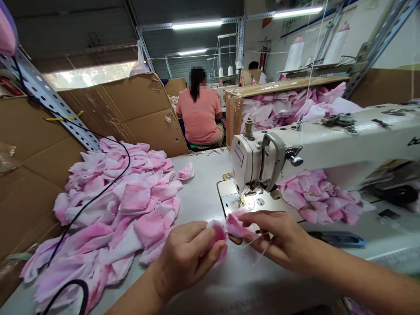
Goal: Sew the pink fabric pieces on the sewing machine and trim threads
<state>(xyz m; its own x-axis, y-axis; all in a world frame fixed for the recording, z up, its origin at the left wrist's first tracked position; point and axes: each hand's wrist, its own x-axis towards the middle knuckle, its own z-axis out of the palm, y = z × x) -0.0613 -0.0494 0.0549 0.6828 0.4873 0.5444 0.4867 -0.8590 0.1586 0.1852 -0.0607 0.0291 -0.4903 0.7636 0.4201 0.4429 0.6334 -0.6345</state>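
My left hand [188, 251] is closed on a small pink fabric piece [220, 240], its thumb and fingers pinching the edge just in front of the sewing machine [254, 162]. Another pink fabric piece [236, 224] lies under the fingertips of my right hand [278, 236], which is closed on it beside the machine's needle plate [229, 188]. Whether the two pieces are joined I cannot tell. Thin pale strands, perhaps thread or a slim tool, show at my right fingers. The lit needle area is just beyond both hands.
A large heap of pink and white fabric pieces [131, 210] covers the table's left side. More pieces [321, 197] lie under the machine arm, near blue-handled scissors [341, 238]. A black cable [108, 186] hangs over the heap. Cardboard [124, 109] and a seated person [199, 113] are beyond.
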